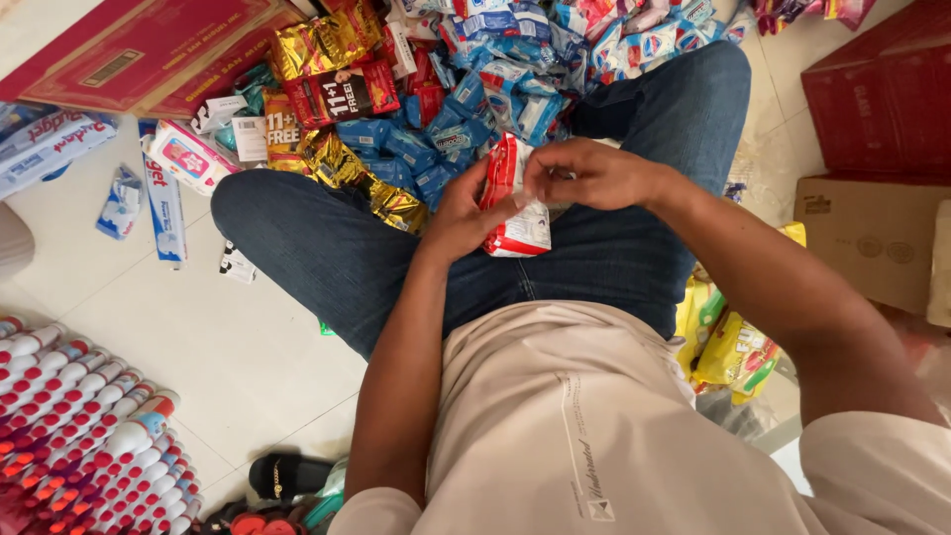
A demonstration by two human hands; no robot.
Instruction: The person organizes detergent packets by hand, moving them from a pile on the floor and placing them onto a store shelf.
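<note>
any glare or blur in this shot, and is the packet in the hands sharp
Head view: even indoor light, soft shadows on the pale floor. Glare flashes off the gold foil packs. The red and white packet, held by the left hand and right hand, is fairly sharp, fingers slightly soft. The wide lens bends the edges; the tubes at lower left look stretched.

Red-and-white packet [515, 213]: middle hidden behind left hand [461, 213] & right hand [584, 173] fingertips; grip point can't be made out; blue sachet pile [475, 99] runs off top edge; red cartons [882, 89] cut by right edge; tube rows [79, 436] cut bottom-left; yellow bags [733, 347] partly behind right forearm; black sandal [287, 476] half out of frame.
</note>
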